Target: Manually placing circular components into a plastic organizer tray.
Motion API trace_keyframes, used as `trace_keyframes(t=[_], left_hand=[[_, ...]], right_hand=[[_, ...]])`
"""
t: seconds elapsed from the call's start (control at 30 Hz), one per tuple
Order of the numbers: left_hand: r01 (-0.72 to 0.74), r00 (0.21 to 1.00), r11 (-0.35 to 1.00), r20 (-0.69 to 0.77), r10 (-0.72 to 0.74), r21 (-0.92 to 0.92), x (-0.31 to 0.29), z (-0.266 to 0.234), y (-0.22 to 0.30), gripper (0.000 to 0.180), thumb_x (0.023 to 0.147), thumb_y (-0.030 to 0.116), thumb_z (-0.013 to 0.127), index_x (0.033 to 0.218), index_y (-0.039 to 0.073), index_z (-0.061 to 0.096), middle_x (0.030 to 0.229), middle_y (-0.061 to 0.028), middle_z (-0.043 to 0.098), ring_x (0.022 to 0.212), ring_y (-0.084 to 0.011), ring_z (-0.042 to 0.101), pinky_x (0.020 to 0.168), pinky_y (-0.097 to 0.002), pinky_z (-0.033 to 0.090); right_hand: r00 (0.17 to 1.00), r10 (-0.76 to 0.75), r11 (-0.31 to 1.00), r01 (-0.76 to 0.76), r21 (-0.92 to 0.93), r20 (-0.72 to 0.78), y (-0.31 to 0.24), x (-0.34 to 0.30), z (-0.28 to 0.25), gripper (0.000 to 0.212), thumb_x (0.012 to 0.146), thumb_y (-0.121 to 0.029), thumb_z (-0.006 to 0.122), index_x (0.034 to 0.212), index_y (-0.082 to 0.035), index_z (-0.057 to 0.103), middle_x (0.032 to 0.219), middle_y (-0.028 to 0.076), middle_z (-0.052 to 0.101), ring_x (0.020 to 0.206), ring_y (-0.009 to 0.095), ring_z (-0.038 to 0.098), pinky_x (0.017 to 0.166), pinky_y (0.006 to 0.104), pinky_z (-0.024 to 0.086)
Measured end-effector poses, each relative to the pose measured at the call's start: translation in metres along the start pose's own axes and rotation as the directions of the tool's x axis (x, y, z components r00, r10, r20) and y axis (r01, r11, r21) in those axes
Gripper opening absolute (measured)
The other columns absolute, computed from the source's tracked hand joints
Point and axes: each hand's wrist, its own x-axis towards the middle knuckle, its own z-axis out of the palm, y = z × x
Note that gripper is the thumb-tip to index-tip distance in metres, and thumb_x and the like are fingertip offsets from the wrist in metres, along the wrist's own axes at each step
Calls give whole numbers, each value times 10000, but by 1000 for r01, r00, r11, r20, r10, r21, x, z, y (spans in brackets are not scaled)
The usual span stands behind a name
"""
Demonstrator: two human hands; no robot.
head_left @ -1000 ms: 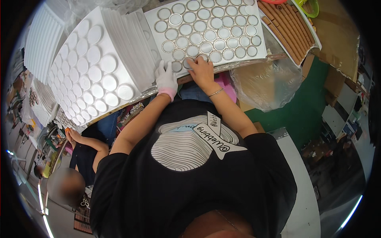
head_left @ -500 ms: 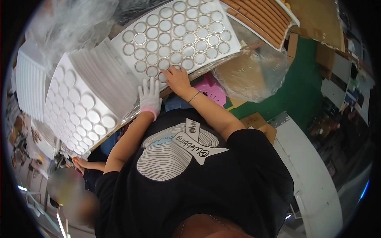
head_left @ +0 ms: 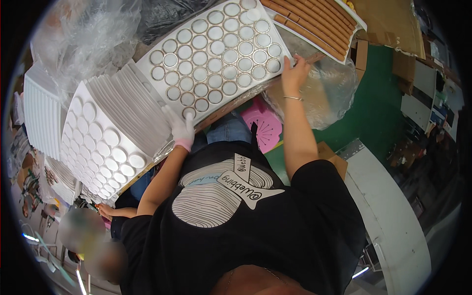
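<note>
A white tray (head_left: 207, 64) with rows of round recesses lies before me, most holding white discs with metallic-looking rims. My left hand (head_left: 182, 129), in a white glove with a pink cuff, is at the tray's near left corner. Its thumb touches the tray and its stretched fingers lie along the side, by a stack of white trays (head_left: 130, 101). Bare and with a bracelet at the wrist, my right hand (head_left: 296, 73) is at the tray's right end. There the thumb meets the edge, while the other fingers are spread outside it.
A foam sheet with white discs (head_left: 98, 140) leans at the left, near another person's hand (head_left: 104, 210). Brown rods (head_left: 314, 27) lie in a white tray at the back right. Clear plastic (head_left: 329, 93) hangs off the table edge, and a pink stool (head_left: 265, 129) stands below.
My right hand has moved from the tray's near edge, beside the left hand, to its right end. My left hand has shifted slightly down and turned, its thumb now on the corner.
</note>
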Motion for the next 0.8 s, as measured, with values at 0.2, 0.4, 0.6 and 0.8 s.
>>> trace_keyframes(t=[0.2, 0.4, 0.6, 0.8], left_hand=[[431, 902, 877, 93, -421, -212, 22, -5, 13, 817, 919, 424, 473, 1447, -65, 86, 1460, -305, 242, 1379, -382, 229, 1123, -354, 177], [548, 824, 820, 272, -496, -165, 19, -15, 28, 753, 895, 427, 441, 1450, 1, 161, 1366, -326, 365, 1222, -436, 433, 1034, -412, 331], [272, 888, 914, 444, -119, -301, -6, -88, 76, 629, 897, 310, 503, 1395, -9, 289, 1223, -266, 523, 1157, -390, 500, 1000, -383, 375], [334, 860, 547, 485, 156, -768, -49, -247, 78, 470, 918, 230, 549, 1308, -20, 471, 1286, -145, 543, 1185, -228, 519, 983, -353, 423]], right_hand=[[943, 84, 996, -71, -50, 323, 39, 23, 21, 179, 771, -271, 712, 777, -95, 678, 755, 94, 646, 762, 283, 619, 684, 403, 488], [905, 81, 997, -73, -34, 418, 53, 40, 40, 165, 791, -208, 691, 816, -45, 680, 773, 140, 680, 724, 275, 659, 656, 361, 499], [972, -60, 997, 48, 58, 227, -1, 48, 14, 225, 813, -184, 682, 894, 25, 664, 821, 166, 670, 715, 270, 631, 662, 345, 509], [954, -129, 905, 3, 425, 269, -100, 30, 59, 189, 801, -179, 699, 895, -19, 663, 829, 116, 646, 757, 235, 604, 702, 337, 491]])
